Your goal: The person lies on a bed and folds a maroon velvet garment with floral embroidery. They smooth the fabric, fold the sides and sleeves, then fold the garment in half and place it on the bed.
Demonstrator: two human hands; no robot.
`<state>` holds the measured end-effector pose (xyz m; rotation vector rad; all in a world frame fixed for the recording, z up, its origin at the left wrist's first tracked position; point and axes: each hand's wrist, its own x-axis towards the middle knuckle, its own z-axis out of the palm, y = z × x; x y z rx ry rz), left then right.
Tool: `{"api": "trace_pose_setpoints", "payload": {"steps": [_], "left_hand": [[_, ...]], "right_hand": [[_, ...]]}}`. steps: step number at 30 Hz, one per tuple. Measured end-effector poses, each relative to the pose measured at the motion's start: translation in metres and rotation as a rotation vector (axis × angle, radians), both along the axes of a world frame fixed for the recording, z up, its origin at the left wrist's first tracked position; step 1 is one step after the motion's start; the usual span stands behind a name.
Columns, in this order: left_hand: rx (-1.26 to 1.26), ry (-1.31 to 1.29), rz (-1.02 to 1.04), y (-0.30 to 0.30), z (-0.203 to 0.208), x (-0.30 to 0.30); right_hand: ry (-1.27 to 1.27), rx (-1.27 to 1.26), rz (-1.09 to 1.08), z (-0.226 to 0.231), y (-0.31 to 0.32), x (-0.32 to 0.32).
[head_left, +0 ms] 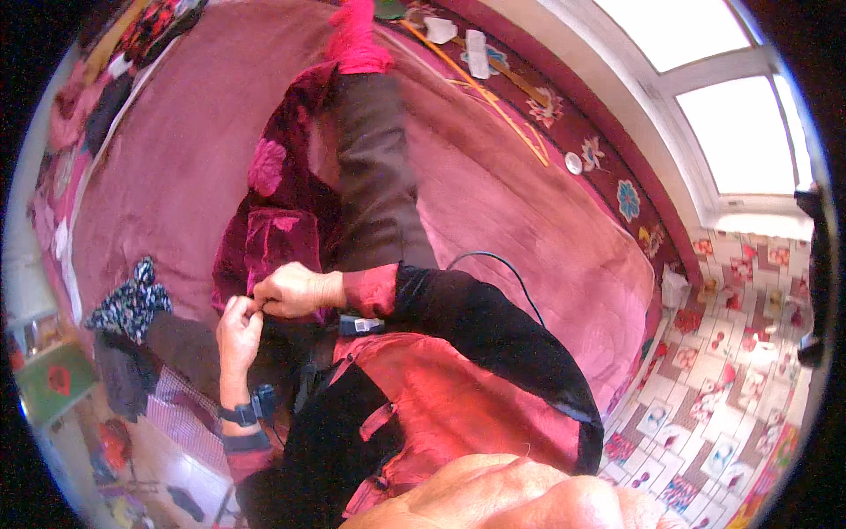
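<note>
A dark magenta velvet garment [282,231] with pink flower patches lies across my outstretched leg. My right hand [298,291] rests over its lower edge, fingers closed in a pinch. Just below and left of it, my left hand [240,331] is also closed, its fingertips meeting those of the right. Whatever sits between the fingertips is too small to make out; the garment's edge runs right beside them. A dark band with a small device [251,407] circles my left wrist.
Under my leg spreads a pink blanket [493,220]. Along the window side run a flowered mat [564,115], a yellow stick [493,101] and a small white round lid [574,163]. A black cable [507,264] curves past my right sleeve. Dark patterned cloth [132,304] lies at left.
</note>
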<state>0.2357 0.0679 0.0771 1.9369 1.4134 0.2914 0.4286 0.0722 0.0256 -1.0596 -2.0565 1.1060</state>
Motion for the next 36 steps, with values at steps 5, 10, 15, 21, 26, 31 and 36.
{"api": "trace_pose_setpoints", "payload": {"steps": [5,10,15,21,26,31,36], "left_hand": [[-0.359,-0.297,0.208,-0.004,-0.003,-0.009],[-0.326,-0.432,0.266,-0.011,-0.008,-0.015],[-0.234,-0.533,0.219,-0.014,-0.015,-0.011],[-0.453,-0.474,0.310,-0.014,-0.009,-0.016],[-0.401,-0.370,0.167,-0.016,-0.013,-0.020],[-0.368,-0.203,0.127,-0.019,-0.023,-0.018],[-0.154,-0.155,-0.098,-0.030,-0.030,-0.018]], "right_hand": [[0.071,-0.014,-0.020,0.012,-0.008,0.000],[0.027,-0.074,-0.029,0.021,-0.014,-0.002],[-0.019,-0.073,-0.019,0.020,-0.014,-0.006],[0.068,-0.077,0.029,0.008,-0.011,-0.003],[0.025,-0.075,0.027,-0.002,-0.011,-0.007],[-0.044,-0.050,0.013,-0.006,-0.011,-0.012],[-0.130,-0.096,0.105,-0.008,-0.012,-0.003]]}}
